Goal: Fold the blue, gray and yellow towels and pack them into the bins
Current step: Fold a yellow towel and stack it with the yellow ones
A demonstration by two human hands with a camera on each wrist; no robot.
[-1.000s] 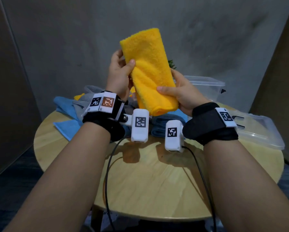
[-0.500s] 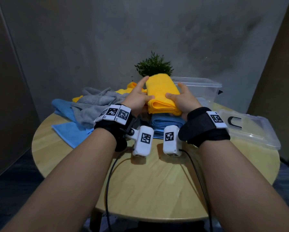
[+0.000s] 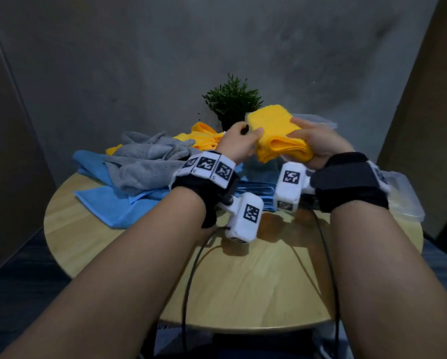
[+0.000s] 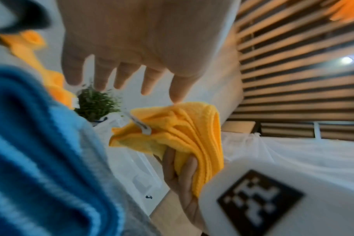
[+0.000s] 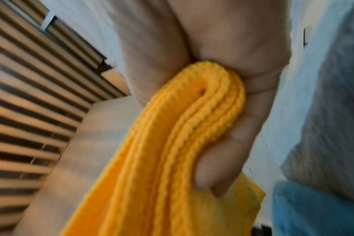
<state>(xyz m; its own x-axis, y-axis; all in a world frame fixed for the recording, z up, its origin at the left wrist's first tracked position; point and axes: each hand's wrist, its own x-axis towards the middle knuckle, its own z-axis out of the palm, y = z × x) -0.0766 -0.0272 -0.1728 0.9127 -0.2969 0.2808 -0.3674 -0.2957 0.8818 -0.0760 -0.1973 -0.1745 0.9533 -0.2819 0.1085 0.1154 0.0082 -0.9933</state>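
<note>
My right hand (image 3: pixel 318 143) grips a folded yellow towel (image 3: pixel 276 133) by its stacked edge, just above the table and in front of the clear bin (image 3: pixel 318 119). The right wrist view shows the thumb (image 5: pixel 222 159) clamped over the towel's layered fold (image 5: pixel 172 143). My left hand (image 3: pixel 239 142) is beside it with straight fingers, and only the thumb tip touches the towel (image 4: pixel 178 132). A stack of folded blue towels (image 3: pixel 256 185) lies under my hands. Loose gray (image 3: pixel 149 161), blue (image 3: pixel 105 200) and yellow (image 3: pixel 201 137) towels are piled at the left.
A small green plant (image 3: pixel 231 99) stands at the back of the round wooden table (image 3: pixel 243 281), left of the bin. The bin's clear lid (image 3: pixel 403 200) lies at the right edge. Camera cables hang over the table's front edge.
The yellow towel came down from being held upright, was pressed on the blue stack, and is now lifted right toward the bin in my right hand. My left hand has loosened its hold.
</note>
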